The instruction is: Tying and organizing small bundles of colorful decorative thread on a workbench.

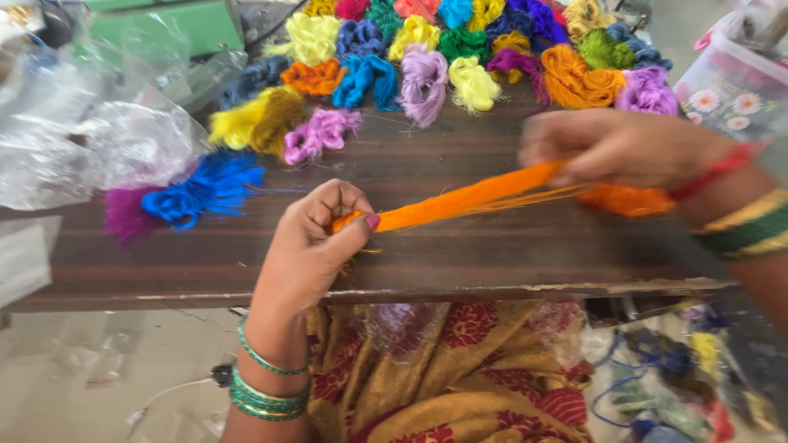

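A bundle of orange thread point(460, 201) is stretched taut above the dark wooden table point(460, 258). My left hand point(316, 246) pinches its near end between thumb and fingers. My right hand point(624, 148), blurred, grips the far end, where loose orange strands hang down. Green bangles sit on my left wrist; red, gold and green bangles sit on my right.
Many small thread bundles in several colours point(427, 57) cover the back of the table. Blue and purple tufts point(193, 193) lie at the left beside crumpled clear plastic bags point(90, 139). A flowered plastic box point(726, 86) stands at the right. More threads lie on the floor point(681, 369).
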